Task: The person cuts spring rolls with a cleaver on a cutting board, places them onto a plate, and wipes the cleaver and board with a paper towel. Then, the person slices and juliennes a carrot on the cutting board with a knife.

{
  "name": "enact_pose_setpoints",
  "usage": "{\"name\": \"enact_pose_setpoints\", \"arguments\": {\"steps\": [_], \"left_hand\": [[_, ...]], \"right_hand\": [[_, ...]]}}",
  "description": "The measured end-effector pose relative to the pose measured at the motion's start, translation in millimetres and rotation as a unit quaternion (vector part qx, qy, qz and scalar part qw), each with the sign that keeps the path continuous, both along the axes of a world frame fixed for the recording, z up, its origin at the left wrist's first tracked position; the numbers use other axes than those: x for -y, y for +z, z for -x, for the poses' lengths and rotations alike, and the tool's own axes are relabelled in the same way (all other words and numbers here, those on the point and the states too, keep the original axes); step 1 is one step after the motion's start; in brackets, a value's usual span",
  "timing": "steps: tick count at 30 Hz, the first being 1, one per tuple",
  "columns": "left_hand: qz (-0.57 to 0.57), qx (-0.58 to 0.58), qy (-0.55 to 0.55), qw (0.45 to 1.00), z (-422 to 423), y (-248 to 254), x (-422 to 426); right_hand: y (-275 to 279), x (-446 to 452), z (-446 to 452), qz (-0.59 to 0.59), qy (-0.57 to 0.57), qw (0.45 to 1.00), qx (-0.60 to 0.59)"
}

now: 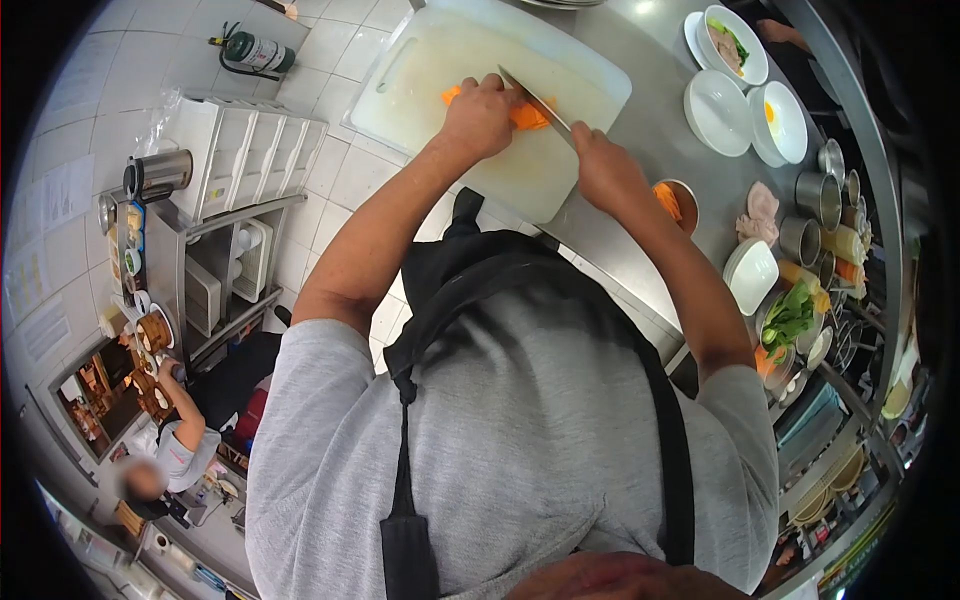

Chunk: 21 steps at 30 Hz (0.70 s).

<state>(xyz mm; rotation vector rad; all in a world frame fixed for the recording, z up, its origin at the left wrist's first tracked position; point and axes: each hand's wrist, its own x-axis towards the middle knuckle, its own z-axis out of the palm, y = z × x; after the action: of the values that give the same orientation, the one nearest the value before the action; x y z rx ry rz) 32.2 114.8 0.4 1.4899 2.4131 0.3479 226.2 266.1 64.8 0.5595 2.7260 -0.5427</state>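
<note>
A white cutting board (420, 85) lies on the steel counter with orange carrot slices (530, 116) on it. My left hand (480, 118) presses down on the carrot with curled fingers, and some orange pieces show on both sides of it. Gripped in my right hand (606, 172) is a kitchen knife (538, 102), its blade slanting across the carrot beside my left fingertips. The fingers of my right hand are wrapped round the handle, which is mostly hidden. Close to my right wrist stands a round metal bowl (688, 190) holding shredded carrot (667, 201).
White bowls (717, 115) stand on the counter (650, 60) at upper right, one with an egg yolk. A pink cloth (757, 212), stacked white dishes (750, 275), metal pots (818, 200) and leafy greens (788, 318) line the right side. Another person (195, 430) stands at far left.
</note>
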Motion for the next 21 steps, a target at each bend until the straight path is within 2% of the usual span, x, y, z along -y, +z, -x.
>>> {"name": "enact_pose_setpoints", "arguments": {"steps": [3, 5, 8, 11, 16, 21], "left_hand": [[-0.025, -0.008, -0.01, 1.0, 3.9, -6.8, -4.1], [-0.025, -0.02, -0.018, 0.999, 4.5, -2.3, -3.0], [0.007, 0.019, 0.022, 1.0, -2.2, 16.8, -2.4], [0.007, 0.007, 0.016, 1.0, -1.6, 14.3, -3.3], [0.0, 0.012, 0.02, 1.0, -0.7, 13.3, -1.7], [-0.02, -0.002, -0.005, 1.0, 0.0, 17.0, 0.8]], "right_hand": [[0.5, -6.4, 16.2, -0.001, 0.011, 1.0, 0.02], [20.7, -5.7, 17.8, 0.014, 0.014, 1.0, 0.017], [14.3, 3.9, 2.6, 0.021, -0.015, 1.0, -0.007], [0.0, 3.3, 21.7, 0.012, -0.002, 1.0, 0.017], [20.4, 2.6, 14.9, 0.023, 0.001, 1.0, 0.018], [-19.0, 3.6, 27.0, 0.036, -0.034, 0.999, -0.024]]}}
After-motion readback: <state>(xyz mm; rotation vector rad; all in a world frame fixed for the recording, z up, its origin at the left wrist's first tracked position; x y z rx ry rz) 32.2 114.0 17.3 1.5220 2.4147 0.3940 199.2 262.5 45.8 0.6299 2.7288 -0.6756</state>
